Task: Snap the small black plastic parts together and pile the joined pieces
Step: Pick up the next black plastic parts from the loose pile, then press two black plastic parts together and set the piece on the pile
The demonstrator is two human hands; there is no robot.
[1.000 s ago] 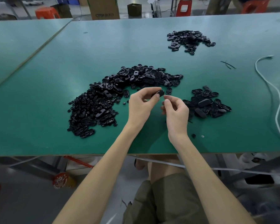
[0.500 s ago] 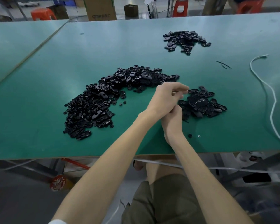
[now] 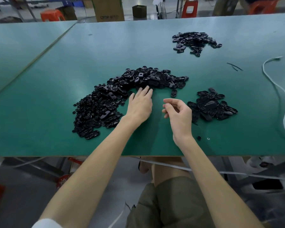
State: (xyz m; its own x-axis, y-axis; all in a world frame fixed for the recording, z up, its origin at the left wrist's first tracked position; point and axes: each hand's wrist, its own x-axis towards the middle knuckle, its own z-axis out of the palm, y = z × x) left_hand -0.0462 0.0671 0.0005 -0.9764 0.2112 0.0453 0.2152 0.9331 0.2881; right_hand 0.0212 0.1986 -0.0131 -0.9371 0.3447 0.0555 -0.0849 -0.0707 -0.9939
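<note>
The fingertips (image 3: 146, 90) of the left hand (image 3: 139, 106) are blurred at the near edge of the big pile of black parts (image 3: 105, 104), so contact cannot be told. Whether the curled fingers of the right hand (image 3: 179, 112) pinch anything is unclear. That hand hides the left edge of the right pile (image 3: 211, 106). A black speck (image 3: 199, 138) and a tiny ring (image 3: 208, 138) near the right wrist are too small to identify. The white cable (image 3: 280, 89) runs off the right edge.

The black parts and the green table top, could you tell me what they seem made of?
The black parts look like glossy moulded plastic: light glints off smooth faces. The green table top seems a matte mat or laminate: soft, diffuse sheen.
</note>
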